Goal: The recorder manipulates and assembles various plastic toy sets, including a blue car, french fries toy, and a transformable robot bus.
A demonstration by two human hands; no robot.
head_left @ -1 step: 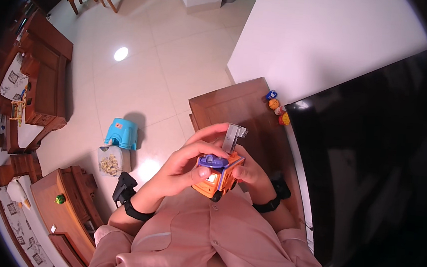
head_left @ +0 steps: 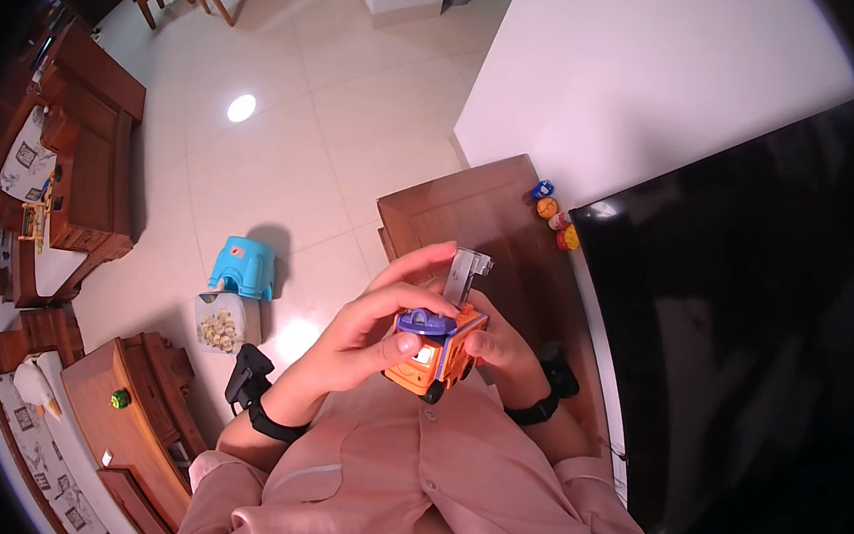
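Note:
An orange toy truck [head_left: 428, 364] with a purple cap-like roof piece and dark wheels is held up before my chest. A grey crane-like arm [head_left: 465, 275] stands up from its back. My left hand [head_left: 368, 329] grips the truck from the left, thumb on its front and fingers over the top beside the purple piece. My right hand [head_left: 501, 345] holds the truck's right side, with the thumb against it; its other fingers are mostly hidden behind the toy.
A brown wooden cabinet [head_left: 452, 201] lies beyond my hands, with several small toys [head_left: 548, 208] along its edge beside a large black screen [head_left: 734, 321]. On the floor at left stand a blue plastic stool [head_left: 245, 265] and a bin of small pieces [head_left: 222, 326]. Wooden furniture [head_left: 97, 382] lines the left.

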